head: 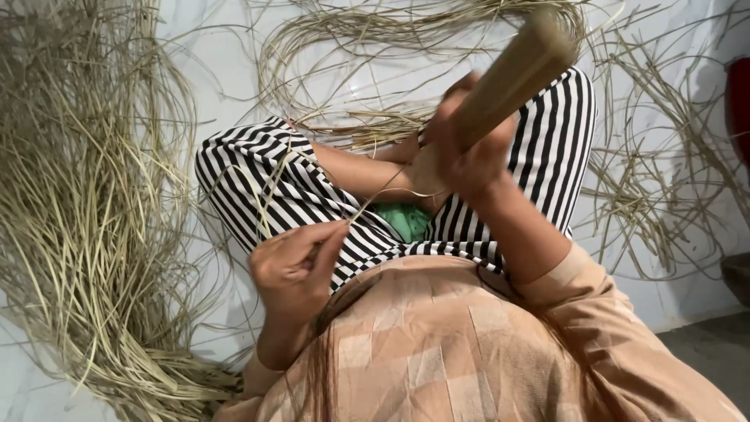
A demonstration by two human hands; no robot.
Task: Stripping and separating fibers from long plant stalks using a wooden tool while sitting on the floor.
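Strip (367, 202), thin and pale, runs from left hand (297, 262) up toward right hand (469, 152), over striped trousers (266, 176). Straw pile (86, 203) lies far left on white floor (226, 70). Left hand pinches strip between thumb and fingers. Right hand closed around stick (519, 66), tilted up right, blurred. Loose strips (648, 180) lie right.

Inspection finding: no packages, labels, signs or screens appear anywhere in the head view at this moment.
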